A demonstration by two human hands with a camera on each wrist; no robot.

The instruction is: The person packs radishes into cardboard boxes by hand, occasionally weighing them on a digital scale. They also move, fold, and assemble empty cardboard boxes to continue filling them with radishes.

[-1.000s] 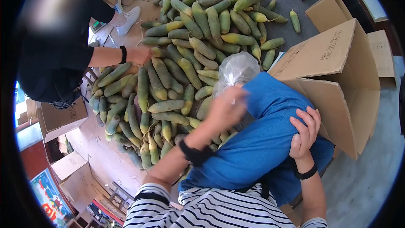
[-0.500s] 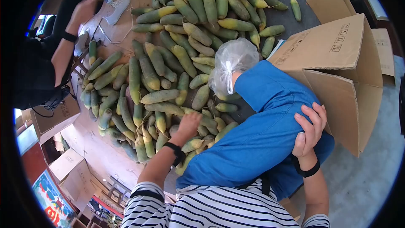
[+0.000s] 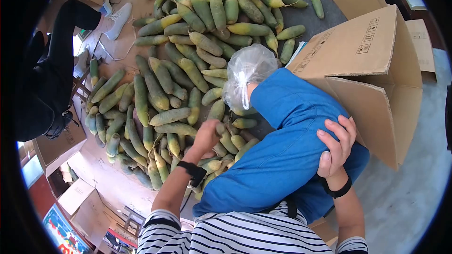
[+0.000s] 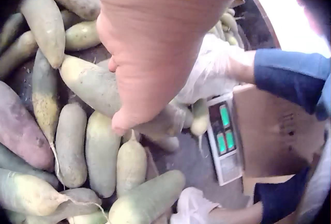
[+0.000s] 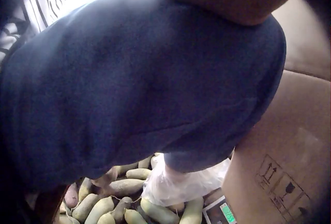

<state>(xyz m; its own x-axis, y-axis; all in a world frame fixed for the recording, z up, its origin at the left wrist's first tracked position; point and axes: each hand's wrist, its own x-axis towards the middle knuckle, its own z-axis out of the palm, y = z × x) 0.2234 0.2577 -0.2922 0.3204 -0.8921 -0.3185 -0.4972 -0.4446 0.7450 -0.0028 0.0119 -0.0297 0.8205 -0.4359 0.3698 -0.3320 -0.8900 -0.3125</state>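
Green radishes [image 3: 162, 77] lie in a large heap, some with yellow ends. At its near side the left hand [image 3: 207, 136] has its fingers curled over a radish. In the left wrist view that hand [image 4: 150, 53] covers the middle of a pale green radish [image 4: 90, 85], whose ends show on both sides. The right hand [image 3: 336, 146] rests on the blue-trousered knee [image 3: 301, 131], fingers relaxed and slightly bent, holding nothing. Only its wrist area shows at the top of the right wrist view. A clear plastic bag [image 3: 252, 73] covers the foot.
An open cardboard box [image 3: 353, 51] stands right of the leg. A scale [image 4: 225, 141] with green displays sits beside it. Another person in dark clothes [image 3: 42, 89] is at the left, one white shoe [image 3: 118, 21] beside the heap. A purple radish [image 4: 23, 126] lies among green ones.
The left hand came down from near the bagged foot to the heap, and its fingers have closed over a radish. The other person's arm has drawn back out of sight. The right hand stays on the knee.
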